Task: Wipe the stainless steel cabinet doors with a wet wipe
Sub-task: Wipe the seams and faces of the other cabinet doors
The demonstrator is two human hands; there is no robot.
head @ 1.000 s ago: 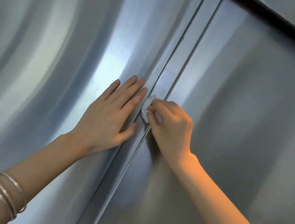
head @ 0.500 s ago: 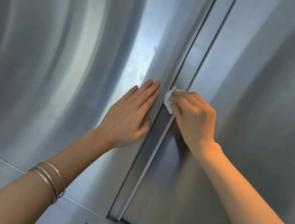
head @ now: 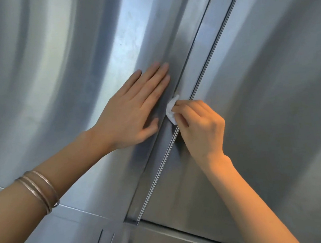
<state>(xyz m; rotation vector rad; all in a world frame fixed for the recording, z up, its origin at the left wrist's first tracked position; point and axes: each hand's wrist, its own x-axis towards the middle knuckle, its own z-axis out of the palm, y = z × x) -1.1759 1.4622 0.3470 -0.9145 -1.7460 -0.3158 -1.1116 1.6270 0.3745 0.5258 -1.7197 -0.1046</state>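
With fingers (head: pixel 182 110) of right hand (head: pixel 202 128), pinching wet wipe (head: pixel 171 111) on door seam (head: pixel 206 64); pressing left hand (head: pixel 130 112), fingers (head: pixel 151 82) straight together, beside it.

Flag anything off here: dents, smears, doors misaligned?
Nothing damaged or askew. Only oddity: faint specks and smudges on the left door, in the bright reflection above the flat left hand. The right hand pinches the wet wipe at the seam between the doors, which runs straight.

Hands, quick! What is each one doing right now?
Left hand: open, fingers straight, flat on the left cabinet door.
Right hand: closed, pinching the wet wipe.
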